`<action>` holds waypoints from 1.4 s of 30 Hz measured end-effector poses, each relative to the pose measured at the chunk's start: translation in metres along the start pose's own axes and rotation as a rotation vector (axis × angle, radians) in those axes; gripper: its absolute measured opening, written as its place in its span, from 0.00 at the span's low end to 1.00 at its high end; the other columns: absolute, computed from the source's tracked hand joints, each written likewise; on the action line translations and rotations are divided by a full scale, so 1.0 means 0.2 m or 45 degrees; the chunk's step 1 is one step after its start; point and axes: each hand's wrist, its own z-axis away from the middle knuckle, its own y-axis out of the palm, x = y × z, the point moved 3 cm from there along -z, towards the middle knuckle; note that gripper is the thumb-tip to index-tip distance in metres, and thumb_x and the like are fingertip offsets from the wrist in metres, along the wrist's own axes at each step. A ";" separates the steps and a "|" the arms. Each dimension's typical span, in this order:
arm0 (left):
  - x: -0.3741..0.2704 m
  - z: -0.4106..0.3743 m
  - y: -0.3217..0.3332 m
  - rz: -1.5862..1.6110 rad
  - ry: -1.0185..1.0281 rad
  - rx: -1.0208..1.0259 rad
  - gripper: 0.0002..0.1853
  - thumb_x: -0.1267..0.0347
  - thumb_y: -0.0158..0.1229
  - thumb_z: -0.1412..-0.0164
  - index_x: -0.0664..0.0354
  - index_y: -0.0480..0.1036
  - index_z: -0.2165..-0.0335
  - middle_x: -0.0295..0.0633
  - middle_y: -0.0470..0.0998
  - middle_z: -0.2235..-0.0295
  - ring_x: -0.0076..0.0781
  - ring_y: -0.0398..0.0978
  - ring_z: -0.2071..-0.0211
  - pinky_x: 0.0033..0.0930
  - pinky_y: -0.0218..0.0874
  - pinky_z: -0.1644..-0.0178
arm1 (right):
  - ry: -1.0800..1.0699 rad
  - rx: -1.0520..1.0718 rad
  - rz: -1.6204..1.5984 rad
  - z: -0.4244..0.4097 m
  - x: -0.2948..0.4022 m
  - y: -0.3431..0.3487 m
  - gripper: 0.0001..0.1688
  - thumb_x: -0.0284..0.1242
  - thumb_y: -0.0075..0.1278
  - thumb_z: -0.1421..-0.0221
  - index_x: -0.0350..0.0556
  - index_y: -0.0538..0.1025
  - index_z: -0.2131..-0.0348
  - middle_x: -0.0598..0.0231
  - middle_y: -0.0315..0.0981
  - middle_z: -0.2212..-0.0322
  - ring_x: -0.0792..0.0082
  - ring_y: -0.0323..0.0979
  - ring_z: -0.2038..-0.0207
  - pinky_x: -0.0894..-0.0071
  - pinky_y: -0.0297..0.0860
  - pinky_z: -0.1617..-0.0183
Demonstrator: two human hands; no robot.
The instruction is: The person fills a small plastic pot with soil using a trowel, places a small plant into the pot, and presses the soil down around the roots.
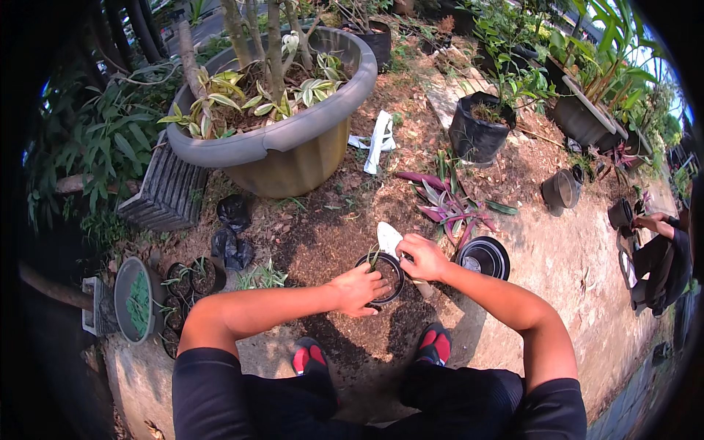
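A small round black plastic pot [400, 275] stands on the soil-strewn ground before me. A small green plant [374, 259] with narrow leaves rises at its far left side. My left hand [360, 289] lies over the pot's left rim with its fingers reaching inside, close beside the plant; whether they grip it is hidden. At the right rim is my right hand [422, 257], its fingers bent and its fingertips partly hidden. A hand trowel lies under that hand, its pale, soil-marked blade [388, 237] beyond the pot and its handle [423, 289] on the near side.
Nested black pots [498, 258] stand right, below uprooted purple-leaved plants [448, 206]. Cut green plants [264, 276], potted seedlings [203, 275] and a grey basin [122, 286] lie left. A large planter [297, 170] stands ahead. Another person [663, 258] sits far right, holding a pot [620, 213].
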 end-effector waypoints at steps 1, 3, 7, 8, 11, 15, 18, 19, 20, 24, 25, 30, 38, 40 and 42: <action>0.00 0.01 -0.02 0.012 0.028 0.058 0.35 0.43 0.52 0.37 0.59 0.72 0.44 0.38 0.76 0.49 0.32 0.68 0.50 0.44 0.56 0.49 | -0.252 0.011 0.079 0.00 0.06 -0.04 0.12 0.34 0.57 0.50 0.49 0.75 0.65 0.61 0.71 0.65 0.54 0.72 0.57 0.53 0.71 0.55; 0.01 0.05 -0.05 0.035 0.084 0.177 0.31 0.43 0.52 0.36 0.58 0.76 0.50 0.35 0.78 0.57 0.32 0.68 0.53 0.44 0.56 0.51 | -0.486 0.223 0.256 0.00 0.17 -0.05 0.16 0.39 0.58 0.51 0.52 0.75 0.63 0.64 0.69 0.63 0.61 0.69 0.54 0.53 0.67 0.50; 0.02 0.15 -0.02 0.060 0.100 0.030 0.27 0.45 0.52 0.36 0.57 0.78 0.57 0.34 0.76 0.64 0.33 0.68 0.57 0.44 0.55 0.53 | -0.569 0.346 0.330 0.07 0.23 0.06 0.27 0.48 0.52 0.42 0.51 0.77 0.52 0.65 0.71 0.57 0.65 0.67 0.47 0.41 0.58 0.39; 0.03 0.17 -0.02 0.068 0.066 0.007 0.27 0.45 0.53 0.36 0.57 0.78 0.58 0.34 0.76 0.64 0.34 0.69 0.57 0.44 0.55 0.53 | -0.546 0.336 0.407 0.09 0.22 0.10 0.29 0.49 0.50 0.40 0.50 0.77 0.49 0.65 0.71 0.57 0.66 0.67 0.47 0.39 0.56 0.37; 0.05 0.19 -0.04 0.046 0.007 -0.021 0.26 0.45 0.53 0.37 0.57 0.79 0.59 0.36 0.77 0.65 0.35 0.70 0.56 0.49 0.56 0.45 | -0.526 0.344 0.504 0.05 0.22 0.12 0.33 0.53 0.43 0.35 0.47 0.76 0.45 0.65 0.73 0.57 0.68 0.66 0.45 0.32 0.49 0.32; 0.06 0.18 -0.06 -0.009 -0.037 0.054 0.29 0.45 0.52 0.37 0.59 0.79 0.58 0.37 0.77 0.64 0.37 0.71 0.52 0.57 0.48 0.33 | -0.551 0.308 0.487 0.02 0.22 0.12 0.29 0.51 0.44 0.35 0.48 0.78 0.51 0.67 0.73 0.59 0.69 0.67 0.47 0.33 0.52 0.35; 0.06 0.15 -0.05 -0.050 -0.103 0.063 0.31 0.43 0.50 0.37 0.61 0.79 0.57 0.40 0.78 0.63 0.40 0.71 0.50 0.61 0.41 0.29 | -0.547 0.421 0.528 0.01 0.22 0.12 0.26 0.51 0.45 0.36 0.50 0.79 0.57 0.70 0.73 0.62 0.69 0.67 0.49 0.37 0.54 0.38; 0.06 0.15 -0.04 -0.067 -0.127 0.044 0.32 0.42 0.49 0.37 0.62 0.79 0.57 0.41 0.79 0.62 0.41 0.71 0.49 0.62 0.39 0.28 | -0.555 0.443 0.543 0.00 0.22 0.12 0.25 0.50 0.46 0.36 0.50 0.79 0.60 0.71 0.73 0.63 0.70 0.67 0.50 0.38 0.55 0.40; 0.06 0.14 -0.03 -0.074 -0.137 0.085 0.34 0.42 0.49 0.37 0.62 0.78 0.55 0.42 0.79 0.60 0.42 0.70 0.47 0.63 0.37 0.27 | -0.531 0.467 0.526 0.00 0.23 0.13 0.24 0.50 0.46 0.36 0.51 0.79 0.62 0.71 0.73 0.64 0.70 0.66 0.50 0.39 0.56 0.42; 0.06 0.09 -0.02 -0.088 -0.154 0.155 0.38 0.40 0.47 0.35 0.62 0.75 0.46 0.45 0.77 0.50 0.44 0.65 0.38 0.64 0.30 0.26 | -0.522 0.523 0.518 -0.01 0.24 0.07 0.23 0.50 0.48 0.38 0.52 0.79 0.67 0.71 0.72 0.66 0.69 0.66 0.52 0.44 0.58 0.47; 0.07 0.09 -0.01 -0.091 -0.153 0.154 0.38 0.40 0.46 0.35 0.62 0.74 0.44 0.46 0.76 0.47 0.45 0.63 0.36 0.64 0.29 0.26 | -0.543 0.521 0.529 0.00 0.24 0.06 0.23 0.50 0.48 0.38 0.52 0.79 0.68 0.71 0.72 0.67 0.69 0.66 0.52 0.45 0.58 0.49; 0.08 0.09 0.02 -0.070 -0.153 0.172 0.40 0.40 0.47 0.36 0.62 0.71 0.41 0.46 0.71 0.40 0.44 0.57 0.31 0.65 0.24 0.25 | -0.552 0.374 0.549 0.01 0.25 0.06 0.21 0.49 0.51 0.40 0.52 0.79 0.68 0.72 0.71 0.66 0.69 0.65 0.53 0.49 0.58 0.51; 0.20 0.10 -0.06 -0.136 -0.057 0.206 0.41 0.40 0.48 0.37 0.57 0.66 0.36 0.44 0.63 0.33 0.37 0.53 0.29 0.66 0.22 0.25 | -0.649 0.311 0.401 0.04 0.23 0.04 0.18 0.47 0.51 0.40 0.54 0.79 0.68 0.73 0.70 0.66 0.69 0.65 0.53 0.51 0.58 0.51; 0.23 0.08 -0.07 -0.126 -0.007 0.197 0.42 0.40 0.50 0.38 0.57 0.65 0.36 0.44 0.62 0.33 0.37 0.52 0.29 0.66 0.22 0.25 | -0.706 0.306 0.336 0.04 0.24 0.03 0.18 0.47 0.51 0.39 0.54 0.79 0.68 0.73 0.70 0.67 0.69 0.65 0.53 0.51 0.58 0.51; 0.24 0.07 -0.09 -0.140 0.033 0.172 0.42 0.41 0.52 0.40 0.57 0.67 0.37 0.45 0.63 0.34 0.38 0.52 0.29 0.65 0.23 0.25 | -0.707 0.358 0.304 0.05 0.25 0.05 0.18 0.47 0.51 0.39 0.54 0.79 0.68 0.73 0.70 0.67 0.69 0.65 0.53 0.51 0.58 0.50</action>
